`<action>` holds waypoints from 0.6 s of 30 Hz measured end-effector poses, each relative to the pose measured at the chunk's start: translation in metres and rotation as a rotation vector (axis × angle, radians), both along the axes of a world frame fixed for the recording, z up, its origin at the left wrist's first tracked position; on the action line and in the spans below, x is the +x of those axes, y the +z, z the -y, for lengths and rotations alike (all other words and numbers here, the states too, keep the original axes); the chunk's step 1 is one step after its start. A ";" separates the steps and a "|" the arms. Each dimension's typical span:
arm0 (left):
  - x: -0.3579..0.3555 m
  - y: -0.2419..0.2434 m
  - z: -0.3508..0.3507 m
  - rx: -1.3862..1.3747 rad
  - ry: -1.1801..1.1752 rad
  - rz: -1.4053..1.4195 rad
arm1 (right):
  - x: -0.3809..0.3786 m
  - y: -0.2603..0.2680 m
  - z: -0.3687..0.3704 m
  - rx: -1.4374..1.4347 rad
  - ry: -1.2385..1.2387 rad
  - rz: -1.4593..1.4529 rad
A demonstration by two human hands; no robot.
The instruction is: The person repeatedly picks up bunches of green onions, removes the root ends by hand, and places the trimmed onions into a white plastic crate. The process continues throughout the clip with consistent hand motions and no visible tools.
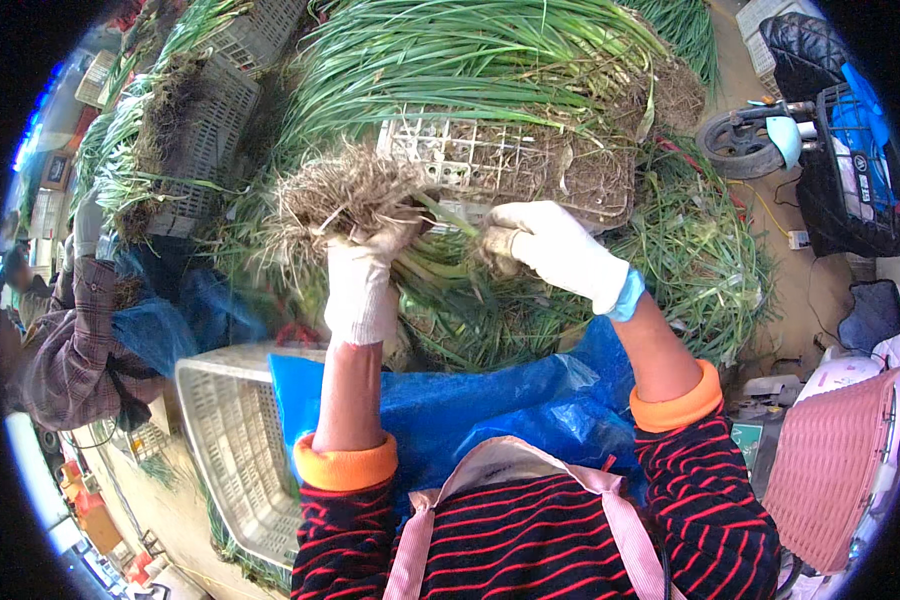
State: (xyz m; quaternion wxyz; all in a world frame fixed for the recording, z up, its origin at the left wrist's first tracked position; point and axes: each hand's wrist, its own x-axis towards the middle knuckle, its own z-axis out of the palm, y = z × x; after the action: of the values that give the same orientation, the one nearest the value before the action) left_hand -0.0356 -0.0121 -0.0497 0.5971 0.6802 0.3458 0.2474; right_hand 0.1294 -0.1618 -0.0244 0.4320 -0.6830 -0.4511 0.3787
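My left hand (364, 262), in a white knit glove soiled at the fingers, grips a bunch of green leafy stalks just below their matted, soil-covered roots (341, 191). To its right, my right hand (529, 244), gloved in white with a light blue band at the wrist, pinches a pale green stalk (454, 216) that runs toward the bunch. Beyond both hands, a large heap of long green-leaved stalks (450, 56) lies on a soil-strewn white plastic crate (450, 154), its roots to the right. Loose leaves (495, 330) lie beneath my hands.
A blue plastic sheet (435, 405) covers my lap. Left of it stands a white plastic crate (229, 360). A co-worker in a checked sleeve (94, 300) is at the far left beside loaded crates (217, 112). On the right are a wheeled vehicle's tyre (735, 142) and a pink woven basket (829, 465).
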 end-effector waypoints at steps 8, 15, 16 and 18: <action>0.006 -0.008 0.012 0.248 -0.056 -0.140 | -0.023 -0.009 -0.011 0.033 -0.104 -0.501; 0.007 -0.017 0.003 0.309 -0.195 -0.172 | 0.024 -0.020 0.019 0.035 0.104 0.984; 0.007 -0.017 0.005 0.129 -0.217 -0.046 | 0.022 -0.013 0.017 0.125 0.094 0.998; 0.005 -0.012 0.005 -0.121 -0.243 -0.069 | 0.020 0.002 0.013 0.301 0.065 1.031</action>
State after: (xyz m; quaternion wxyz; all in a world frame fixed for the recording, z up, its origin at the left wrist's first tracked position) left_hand -0.0304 -0.0168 -0.0615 0.6503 0.6880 0.2953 0.1285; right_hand 0.1493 -0.1744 -0.0223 0.2357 -0.6966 -0.6748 -0.0615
